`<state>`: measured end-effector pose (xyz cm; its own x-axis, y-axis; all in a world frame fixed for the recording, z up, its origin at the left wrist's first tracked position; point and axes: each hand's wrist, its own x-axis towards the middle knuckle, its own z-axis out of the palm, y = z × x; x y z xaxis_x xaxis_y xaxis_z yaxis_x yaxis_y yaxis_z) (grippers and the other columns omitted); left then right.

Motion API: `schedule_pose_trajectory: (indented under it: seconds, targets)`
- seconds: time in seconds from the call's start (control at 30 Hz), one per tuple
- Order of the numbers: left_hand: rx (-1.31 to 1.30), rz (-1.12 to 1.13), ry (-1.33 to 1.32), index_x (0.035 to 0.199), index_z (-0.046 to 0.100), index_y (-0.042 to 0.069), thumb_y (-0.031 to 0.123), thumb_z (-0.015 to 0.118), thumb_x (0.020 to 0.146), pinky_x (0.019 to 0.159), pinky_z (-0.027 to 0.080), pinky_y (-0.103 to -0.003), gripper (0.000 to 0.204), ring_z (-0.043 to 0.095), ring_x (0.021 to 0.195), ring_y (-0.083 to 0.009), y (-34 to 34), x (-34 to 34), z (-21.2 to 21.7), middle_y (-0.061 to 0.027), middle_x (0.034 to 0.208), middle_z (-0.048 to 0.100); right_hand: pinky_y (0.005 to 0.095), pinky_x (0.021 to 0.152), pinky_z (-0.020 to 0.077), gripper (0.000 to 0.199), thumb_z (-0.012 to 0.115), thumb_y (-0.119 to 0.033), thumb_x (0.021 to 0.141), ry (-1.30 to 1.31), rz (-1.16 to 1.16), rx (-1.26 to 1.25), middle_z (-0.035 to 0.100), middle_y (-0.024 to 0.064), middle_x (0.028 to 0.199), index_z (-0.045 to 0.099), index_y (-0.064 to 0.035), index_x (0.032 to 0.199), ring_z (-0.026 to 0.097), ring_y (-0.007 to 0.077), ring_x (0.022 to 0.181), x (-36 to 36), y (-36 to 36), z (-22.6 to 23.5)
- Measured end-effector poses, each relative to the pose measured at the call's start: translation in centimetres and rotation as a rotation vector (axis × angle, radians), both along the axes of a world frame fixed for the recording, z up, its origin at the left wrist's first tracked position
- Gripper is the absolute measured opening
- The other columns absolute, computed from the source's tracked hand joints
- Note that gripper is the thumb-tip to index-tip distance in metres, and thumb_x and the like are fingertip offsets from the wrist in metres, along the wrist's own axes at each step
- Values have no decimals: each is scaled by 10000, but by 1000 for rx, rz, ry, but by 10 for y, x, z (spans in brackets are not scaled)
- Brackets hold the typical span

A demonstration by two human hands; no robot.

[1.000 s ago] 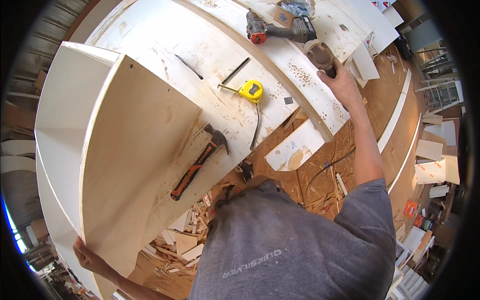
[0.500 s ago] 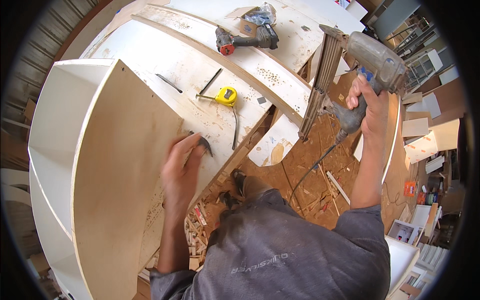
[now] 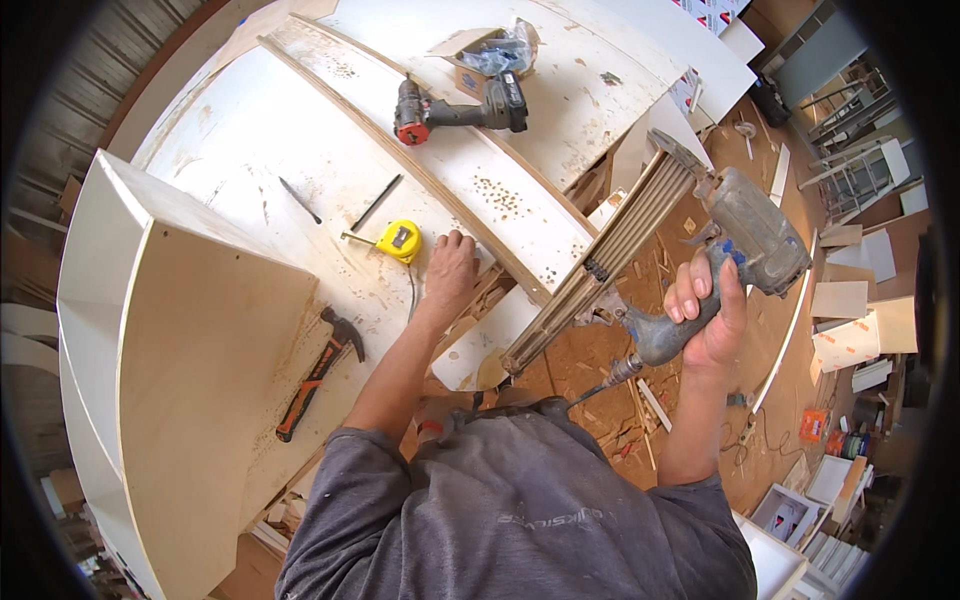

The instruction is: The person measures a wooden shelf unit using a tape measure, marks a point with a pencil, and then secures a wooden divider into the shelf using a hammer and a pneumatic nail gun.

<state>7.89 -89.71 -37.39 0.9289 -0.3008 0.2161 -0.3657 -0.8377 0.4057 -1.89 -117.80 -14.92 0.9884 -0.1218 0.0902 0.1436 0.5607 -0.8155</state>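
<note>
My right hand (image 3: 708, 305) is wrapped round the handle of a grey nail gun (image 3: 757, 230), raised at the right with its long magazine slanting down to the left. An air hose (image 3: 590, 393) runs from the handle's end. My left hand (image 3: 453, 272) reaches down to the white worktop, just right of a yellow tape measure (image 3: 401, 241). Its fingers are bent and close together; whatever lies under them is hidden. A claw hammer (image 3: 318, 378) with an orange and black handle lies left of my left forearm, beside an upright wooden cabinet (image 3: 205, 380).
A cordless drill (image 3: 455, 110) lies across a raised strip, near an opened small carton (image 3: 478, 62). A black pencil-like stick (image 3: 377, 202) and a thin dark tool (image 3: 300, 199) are behind the tape measure. Wood scraps litter the brown floor (image 3: 560, 390).
My left hand has left the hammer and moved right and away from me, beside the tape measure. The hammer now lies fully in sight. The nail gun has come down slightly, still in my right hand.
</note>
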Motion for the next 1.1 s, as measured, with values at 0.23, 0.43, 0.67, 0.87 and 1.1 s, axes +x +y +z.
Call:
schedule_pose_trajectory:
  seconds: [0.23, 0.43, 0.67, 0.87, 1.1]
  targets:
    - [-169, 286, 380, 950, 564, 23, 78, 607, 808, 781, 477, -453, 158, 592, 892, -358, -15, -9, 18, -170, 946, 601, 247, 497, 401, 293, 569, -330, 964, 118, 61, -2, 433, -25, 674, 469, -103, 810, 421, 74, 521, 43, -28, -22]
    - [-919, 520, 588, 1037, 597, 10, 82, 589, 895, 696, 515, -308, 159, 649, 786, -217, -12, -24, 48, -113, 946, 620, 290, 511, 424, 183, 615, -256, 935, 179, 156, 140, 482, -5, 686, 527, -96, 922, 488, 113, 543, 68, -34, -45]
    - [-720, 254, 277, 1100, 571, -33, 7, 569, 915, 740, 499, -303, 189, 601, 826, -169, -39, -24, 160, -102, 971, 606, 293, 488, 431, 182, 664, -218, 902, 271, 245, 176, 491, 8, 650, 525, -100, 886, 508, 129, 523, 84, -2, -61]
    - [-971, 424, 407, 1174, 504, -22, 30, 561, 917, 709, 506, -292, 269, 602, 792, -156, -22, -14, 125, -119, 960, 609, 291, 484, 433, 180, 665, -213, 900, 292, 269, 142, 493, 9, 653, 529, -99, 874, 513, 129, 528, 88, 4, -72]
    - [-1132, 435, 471, 1102, 552, -42, 54, 551, 923, 691, 508, -265, 203, 594, 771, -126, -26, -15, 109, -94, 949, 607, 290, 487, 434, 180, 657, -214, 905, 323, 209, 173, 496, 8, 659, 525, -98, 867, 511, 127, 531, 78, -16, -80]
